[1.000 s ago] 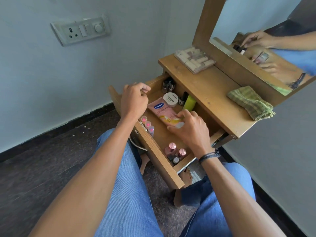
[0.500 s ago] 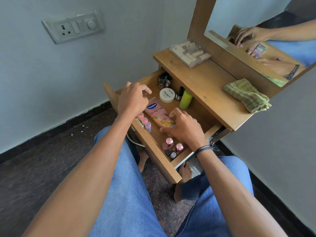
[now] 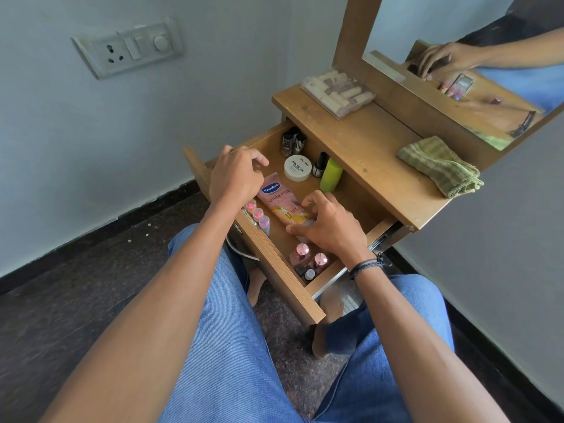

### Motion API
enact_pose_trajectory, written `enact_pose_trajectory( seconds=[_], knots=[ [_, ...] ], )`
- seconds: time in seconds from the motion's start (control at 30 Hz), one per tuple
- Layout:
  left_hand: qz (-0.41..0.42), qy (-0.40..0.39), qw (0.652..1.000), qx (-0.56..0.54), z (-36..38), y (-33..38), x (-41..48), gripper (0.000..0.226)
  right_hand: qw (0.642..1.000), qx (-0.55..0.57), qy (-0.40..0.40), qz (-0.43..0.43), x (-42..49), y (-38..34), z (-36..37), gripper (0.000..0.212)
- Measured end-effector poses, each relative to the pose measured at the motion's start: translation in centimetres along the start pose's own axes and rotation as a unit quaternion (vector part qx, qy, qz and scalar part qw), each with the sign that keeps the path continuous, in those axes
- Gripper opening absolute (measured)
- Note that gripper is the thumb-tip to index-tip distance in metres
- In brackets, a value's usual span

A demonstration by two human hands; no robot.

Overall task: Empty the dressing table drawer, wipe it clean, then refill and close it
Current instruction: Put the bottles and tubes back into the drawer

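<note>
Your right hand (image 3: 332, 230) has changed its shape in the last second. Before, it lay rather flat over the lower end of the pink plastic Vaseline lotion tube (image 3: 276, 195). Now its fingers are bent round the cap end, with the thumb on the near side, so it pinches the tube between thumb and fingers. The tube itself has not moved. It lies flat on the floor of the open wooden drawer (image 3: 274, 261), in the middle, with its label up. Your left hand (image 3: 235, 177) stays at the left side wall of the drawer, fingers curled and knuckles up, but I cannot tell whether it really holds the wall or only rests there. I judge that the emptying is only at its beginning and that the tube is the next thing to come out. All else is in the drawer: the white round nail polish remover jar (image 3: 297, 168), the bright green bottle (image 3: 331, 178), the dark nail polish bottles (image 3: 293, 143) at the back, the three small pink-capped vials (image 3: 258, 213) along the front, and the rose-capped bottles (image 3: 308, 259) in the near right corner. The green checked cloth (image 3: 439, 166) waits folded on the table top (image 3: 366, 148), well apart from the drawer, for the wiping.
</note>
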State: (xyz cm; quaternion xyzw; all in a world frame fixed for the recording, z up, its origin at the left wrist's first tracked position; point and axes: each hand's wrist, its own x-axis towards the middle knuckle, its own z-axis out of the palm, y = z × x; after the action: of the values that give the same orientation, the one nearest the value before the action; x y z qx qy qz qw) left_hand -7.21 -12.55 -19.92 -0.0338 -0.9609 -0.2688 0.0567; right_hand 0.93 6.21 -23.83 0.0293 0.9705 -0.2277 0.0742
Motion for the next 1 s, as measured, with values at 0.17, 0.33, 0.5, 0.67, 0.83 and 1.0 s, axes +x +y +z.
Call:
enact_pose_trajectory(
  seconds=[0.17, 0.33, 0.5, 0.67, 0.83, 1.0],
  knots=[
    [0.000, 0.000, 1.000, -0.006, -0.1, 0.1, -0.1, 0.024, 0.999, 0.031, 0.023, -0.001, -0.3, -0.1, -0.2, 0.064],
    [0.024, -0.009, 1.000, -0.014, -0.1, 0.0, -0.1, 0.021, 0.969, 0.175, 0.165, -0.046, -1.2, -0.6, -1.4, 0.027],
    [0.034, -0.009, 0.999, -0.024, 0.0, 0.0, 0.0, 0.021, 0.931, 0.173, 0.314, -0.074, 0.8, -1.1, -5.8, 0.002],
    [0.036, -0.006, 0.999, -0.027, 0.1, -0.3, 0.1, 0.020, 0.948, 0.063, 0.311, 0.034, 8.3, -0.2, -10.9, 0.034],
    [0.041, 0.004, 0.999, -0.028, 0.2, -0.3, 0.2, 0.019, 0.981, -0.008, 0.180, 0.070, 13.6, 1.1, -12.8, 0.072],
    [0.104, -0.026, 0.994, -0.015, 0.5, -0.6, 0.3, 0.025, 0.983, -0.047, 0.158, 0.084, 15.2, 0.3, -12.7, 0.089]
  ],
)
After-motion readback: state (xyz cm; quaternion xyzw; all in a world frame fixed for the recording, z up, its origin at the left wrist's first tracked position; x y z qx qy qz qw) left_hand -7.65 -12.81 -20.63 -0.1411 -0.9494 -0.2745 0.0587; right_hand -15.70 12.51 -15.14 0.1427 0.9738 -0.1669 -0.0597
